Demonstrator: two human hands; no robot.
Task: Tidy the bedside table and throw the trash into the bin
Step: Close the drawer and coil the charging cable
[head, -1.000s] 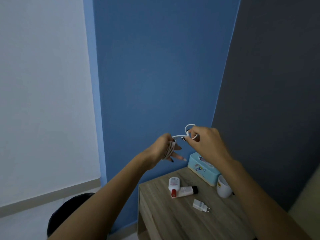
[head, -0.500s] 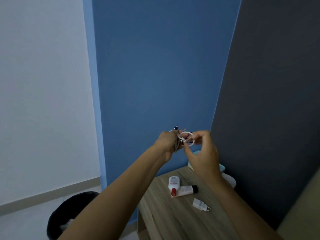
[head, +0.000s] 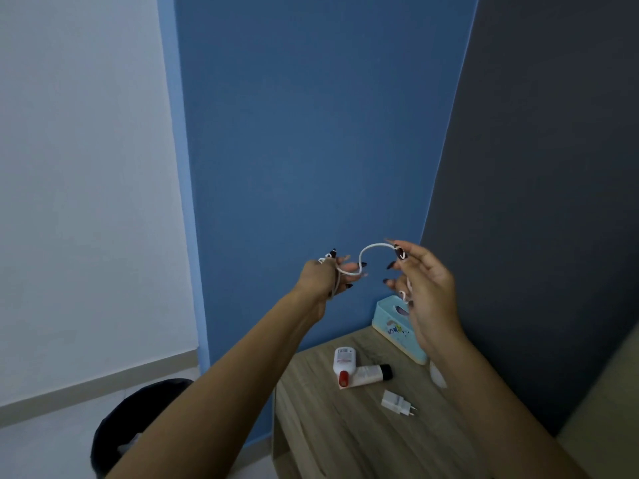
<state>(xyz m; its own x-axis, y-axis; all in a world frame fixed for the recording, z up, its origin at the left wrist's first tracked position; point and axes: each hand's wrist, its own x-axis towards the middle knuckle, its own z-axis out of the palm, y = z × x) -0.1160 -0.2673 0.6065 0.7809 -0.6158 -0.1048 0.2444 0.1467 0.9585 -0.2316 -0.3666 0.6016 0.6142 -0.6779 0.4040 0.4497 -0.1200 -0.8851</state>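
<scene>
Head view: the white cable (head: 371, 246) is wound round the curled fingers of my left hand (head: 318, 281), and my right hand (head: 427, 292) pinches its loop. Under my fingers, my forearm (head: 221, 385) half hides the bin (head: 138, 414).

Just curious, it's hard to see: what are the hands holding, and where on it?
A white cable. It is looped round the fingers of the left hand, and the right hand pinches it near its free end.

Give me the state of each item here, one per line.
white cable, looped round left hand, pinched by right hand
charger plug, lying on table, unplugged
white bottle, lying flat, red cap on
tube, lying flat, black cap on
tissue box, upright
bin, open, on floor
</scene>
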